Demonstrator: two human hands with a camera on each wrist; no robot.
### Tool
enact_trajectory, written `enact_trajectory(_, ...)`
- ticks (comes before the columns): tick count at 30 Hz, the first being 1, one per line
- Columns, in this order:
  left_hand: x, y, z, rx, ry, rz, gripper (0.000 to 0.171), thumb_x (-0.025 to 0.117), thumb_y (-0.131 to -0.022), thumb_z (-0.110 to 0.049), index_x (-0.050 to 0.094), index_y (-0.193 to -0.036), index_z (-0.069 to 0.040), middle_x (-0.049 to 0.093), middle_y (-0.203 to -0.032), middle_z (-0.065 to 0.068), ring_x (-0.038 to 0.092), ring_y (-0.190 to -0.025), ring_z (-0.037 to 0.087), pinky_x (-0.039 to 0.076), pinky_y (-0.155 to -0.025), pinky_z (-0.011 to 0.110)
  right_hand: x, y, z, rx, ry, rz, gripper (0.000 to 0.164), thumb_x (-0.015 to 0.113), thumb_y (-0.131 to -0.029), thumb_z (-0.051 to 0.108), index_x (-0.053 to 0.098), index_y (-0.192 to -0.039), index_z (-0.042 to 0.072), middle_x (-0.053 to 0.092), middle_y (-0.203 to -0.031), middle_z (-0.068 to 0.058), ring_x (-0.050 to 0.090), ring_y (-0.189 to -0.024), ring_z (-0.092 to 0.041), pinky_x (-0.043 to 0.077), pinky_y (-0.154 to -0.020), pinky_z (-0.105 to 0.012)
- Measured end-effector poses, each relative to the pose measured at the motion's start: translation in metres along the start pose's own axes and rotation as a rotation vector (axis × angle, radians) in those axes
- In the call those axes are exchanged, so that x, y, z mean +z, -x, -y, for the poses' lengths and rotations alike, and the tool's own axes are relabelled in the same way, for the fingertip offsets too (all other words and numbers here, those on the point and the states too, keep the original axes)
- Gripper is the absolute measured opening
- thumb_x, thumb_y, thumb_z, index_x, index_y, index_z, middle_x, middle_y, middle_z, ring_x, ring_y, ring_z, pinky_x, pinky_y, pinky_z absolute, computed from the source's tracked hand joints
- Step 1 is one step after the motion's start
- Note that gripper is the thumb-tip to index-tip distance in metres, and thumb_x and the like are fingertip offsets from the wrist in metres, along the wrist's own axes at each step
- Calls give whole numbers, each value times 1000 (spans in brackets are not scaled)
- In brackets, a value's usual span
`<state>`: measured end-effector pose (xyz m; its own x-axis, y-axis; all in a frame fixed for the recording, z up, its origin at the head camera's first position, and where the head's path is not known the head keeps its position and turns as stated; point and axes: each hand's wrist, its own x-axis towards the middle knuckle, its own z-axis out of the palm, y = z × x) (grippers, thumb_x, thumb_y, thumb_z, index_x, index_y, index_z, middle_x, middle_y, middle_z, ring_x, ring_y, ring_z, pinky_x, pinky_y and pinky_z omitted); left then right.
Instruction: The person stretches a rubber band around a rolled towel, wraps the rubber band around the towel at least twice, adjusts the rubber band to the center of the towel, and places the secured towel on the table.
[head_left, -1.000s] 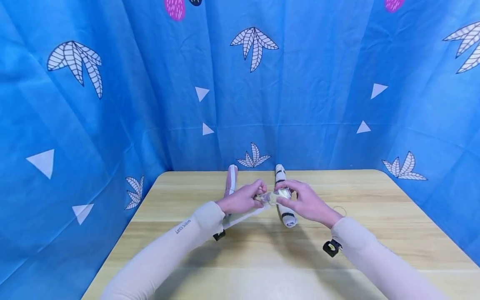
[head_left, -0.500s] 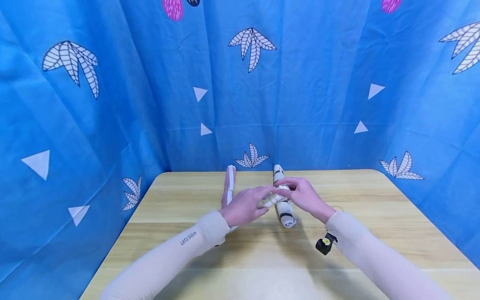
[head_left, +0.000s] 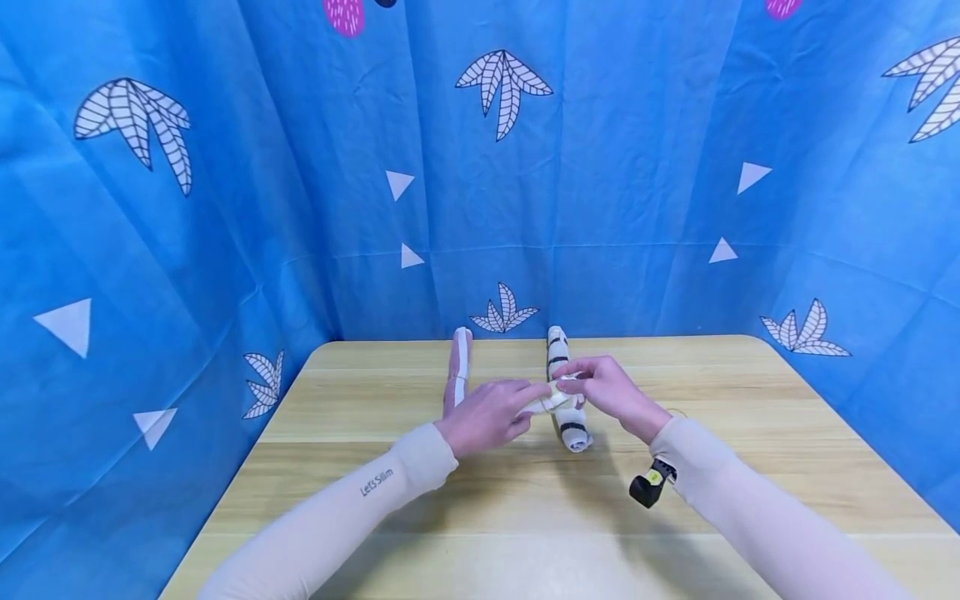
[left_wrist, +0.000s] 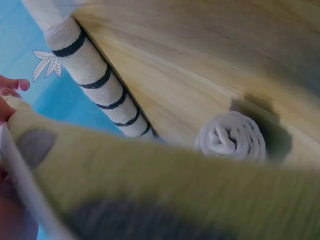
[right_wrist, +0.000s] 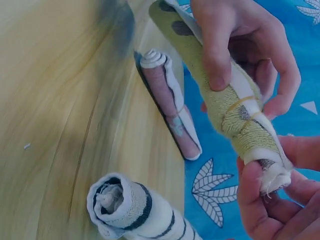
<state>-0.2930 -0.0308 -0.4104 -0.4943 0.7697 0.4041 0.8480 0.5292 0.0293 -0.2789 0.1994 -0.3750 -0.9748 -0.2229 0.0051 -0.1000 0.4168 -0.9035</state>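
Note:
A yellow-green rolled towel (right_wrist: 210,97) with dark patches and a white edge is held between both hands above the table. Two thin rubber bands (right_wrist: 240,104) circle it near its right end. My left hand (head_left: 491,415) grips the roll from above, thumb along one side and fingers round the other. My right hand (head_left: 611,393) pinches the roll's frayed end between thumb and fingers, as the right wrist view shows. Below and behind the hands lies a white towel roll with black stripes (head_left: 574,435), partly covered in the head view.
A pink towel roll with a white edge (head_left: 459,362) lies left of the striped one on the wooden table (head_left: 675,533). A thin tan loop (head_left: 678,412) rests beside the right wrist. Blue curtains (head_left: 637,167) stand behind and at both sides.
My left hand has loosened from the towel, shifted a little toward the right hand and taken the roll again. The right hand stays at its end, its fingers shifting slightly.

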Motion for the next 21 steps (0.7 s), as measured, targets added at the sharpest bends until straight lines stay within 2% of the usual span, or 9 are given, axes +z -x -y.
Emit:
enact_trajectory(3,0,2,2,-37,89,27,44,71,-92,-15,57,-133,-24,71,-121,-2,61,-72,5,53,-73,17,0,-1,-2,-1,-8,26,31,64,-96,13,68,-123,1,71,-114,-14,63,-83,-20,53,-71,-33)
enact_trajectory(6,0,4,5,-116,194,76,42,67,-94,-16,55,-132,-29,70,-119,-6,55,-69,4,49,-68,18,-1,-2,-7,-35,46,66,31,63,-98,18,68,-126,5,72,-112,-12,65,-83,-21,54,-80,-38)
enact_trajectory(8,0,5,7,-172,253,110,42,64,-95,-16,53,-132,-32,69,-115,-9,52,-66,6,47,-66,20,0,-2,-10,-66,94,83,32,62,-100,24,68,-128,9,72,-114,-9,66,-90,-20,53,-87,-41)
enact_trajectory(11,-1,5,9,-231,326,146,41,61,-95,-17,52,-132,-34,66,-104,-9,49,-61,11,45,-60,24,1,-1,-13,-144,158,99,32,61,-101,29,68,-129,14,71,-121,-5,65,-101,-23,52,-91,-43)
enact_trajectory(14,-3,5,11,-265,409,150,39,60,-95,-15,51,-128,-35,65,-104,-7,50,-63,11,44,-59,25,0,1,-14,-245,210,90,31,62,-101,31,70,-127,17,71,-122,-3,64,-106,-28,52,-89,-43)
enact_trajectory(18,-8,5,11,-314,539,140,39,58,-94,-12,52,-123,-37,63,-112,-5,54,-68,12,45,-60,26,-3,6,-15,-383,275,80,32,67,-97,31,69,-128,21,68,-131,-1,59,-123,-31,47,-99,-57)
enact_trajectory(21,-11,6,12,-348,609,139,39,58,-94,-11,52,-120,-40,63,-115,-4,55,-67,15,45,-60,27,-5,8,-18,-444,321,84,38,73,-93,26,67,-131,24,63,-138,0,52,-134,-32,39,-107,-65)
